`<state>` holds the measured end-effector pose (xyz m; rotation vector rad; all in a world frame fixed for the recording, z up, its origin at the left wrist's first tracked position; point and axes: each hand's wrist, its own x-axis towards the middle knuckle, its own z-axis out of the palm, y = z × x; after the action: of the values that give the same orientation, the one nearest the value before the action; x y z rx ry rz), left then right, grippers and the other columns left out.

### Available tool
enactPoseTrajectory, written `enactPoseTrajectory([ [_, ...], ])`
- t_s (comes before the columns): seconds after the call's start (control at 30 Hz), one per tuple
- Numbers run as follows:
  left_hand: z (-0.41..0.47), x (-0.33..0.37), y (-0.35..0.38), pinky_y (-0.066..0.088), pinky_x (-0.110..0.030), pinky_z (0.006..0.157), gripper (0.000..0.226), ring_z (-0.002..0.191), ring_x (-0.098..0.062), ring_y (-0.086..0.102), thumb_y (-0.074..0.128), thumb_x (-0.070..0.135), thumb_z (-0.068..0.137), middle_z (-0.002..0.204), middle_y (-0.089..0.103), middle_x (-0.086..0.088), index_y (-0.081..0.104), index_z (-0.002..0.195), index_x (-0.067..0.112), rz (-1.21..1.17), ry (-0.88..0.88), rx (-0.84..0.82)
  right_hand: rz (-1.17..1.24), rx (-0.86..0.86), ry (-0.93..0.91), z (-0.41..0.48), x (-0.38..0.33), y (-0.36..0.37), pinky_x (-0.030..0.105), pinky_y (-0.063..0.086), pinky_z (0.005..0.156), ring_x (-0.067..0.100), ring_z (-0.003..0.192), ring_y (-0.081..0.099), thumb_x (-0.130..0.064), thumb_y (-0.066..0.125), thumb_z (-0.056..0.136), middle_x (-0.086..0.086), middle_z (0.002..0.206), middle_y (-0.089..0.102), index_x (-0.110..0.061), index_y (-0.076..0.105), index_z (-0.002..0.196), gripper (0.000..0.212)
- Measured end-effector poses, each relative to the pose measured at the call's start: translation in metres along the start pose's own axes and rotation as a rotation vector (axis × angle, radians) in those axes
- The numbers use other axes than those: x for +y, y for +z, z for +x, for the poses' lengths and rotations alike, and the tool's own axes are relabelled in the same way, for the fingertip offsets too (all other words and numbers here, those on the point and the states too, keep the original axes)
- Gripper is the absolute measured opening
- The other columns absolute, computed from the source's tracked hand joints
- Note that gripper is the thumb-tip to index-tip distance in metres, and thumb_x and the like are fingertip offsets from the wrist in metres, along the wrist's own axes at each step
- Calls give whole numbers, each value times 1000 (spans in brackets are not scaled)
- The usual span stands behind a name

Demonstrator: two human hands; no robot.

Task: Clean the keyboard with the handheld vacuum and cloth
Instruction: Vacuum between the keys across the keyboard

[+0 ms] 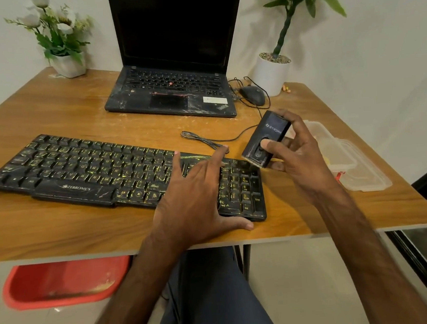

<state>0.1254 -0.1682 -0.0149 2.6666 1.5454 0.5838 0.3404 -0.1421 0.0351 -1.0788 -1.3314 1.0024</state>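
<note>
my left hand (196, 188) lies flat and open on the right end of the keyboard (80, 169) on the desk (59, 232), so i'd brace there while my right hand (299, 160), gripping the vacuum (266, 137) with thumb on its switch, draws the nozzle slowly along each row.

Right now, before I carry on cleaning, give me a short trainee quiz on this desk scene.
1. True or false: the left hand rests with straight, spread fingers on the number-pad end of the black plastic keyboard.
2. Which hand holds the small black box-shaped handheld vacuum? A) the left hand B) the right hand C) neither
3. Fill in: the screen of the open black laptop is ____.

Key: 1 true; 2 B, with the thumb on the vacuum's switch; 3 dark.
</note>
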Motion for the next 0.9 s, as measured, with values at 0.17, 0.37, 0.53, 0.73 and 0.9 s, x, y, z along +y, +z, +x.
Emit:
enactPoseTrajectory([
  [0.17,0,0,-1,3,-63,122,141,147,-14,33,36,106,56,158,40,-1,-12,156,20,7,-2,-18,-134,-3,-69,-4,6,-5,36,61,76,16,105,67,1,71,86,4,123,61,-28,49,136,62],
  [0.37,0,0,-1,4,-63,122,140,148,-14,33,36,106,57,158,39,-1,-15,155,20,5,-3,-19,-291,-19,-215,4,0,-1,44,60,84,19,111,63,-2,75,84,-8,129,55,-25,50,137,63],
  [0.53,0,0,0,3,-62,122,142,145,-15,37,33,107,57,155,44,-2,-8,158,16,18,-1,1,-482,-124,-318,8,-3,25,20,56,83,3,112,60,-6,75,84,-12,134,54,-25,50,139,64],
  [0.73,0,0,0,4,-62,122,139,145,-14,37,37,105,58,155,44,-2,-11,156,19,-5,2,4,-634,-34,-263,-10,4,-12,29,61,79,7,110,62,-10,73,87,-7,128,58,-33,48,139,63],
  [0.9,1,0,0,5,-63,122,141,144,-16,40,36,105,57,154,44,-3,-8,158,18,9,3,11,-547,-22,-340,-10,-5,-4,19,58,75,4,106,63,-6,74,86,-9,122,59,-26,50,138,60],
])
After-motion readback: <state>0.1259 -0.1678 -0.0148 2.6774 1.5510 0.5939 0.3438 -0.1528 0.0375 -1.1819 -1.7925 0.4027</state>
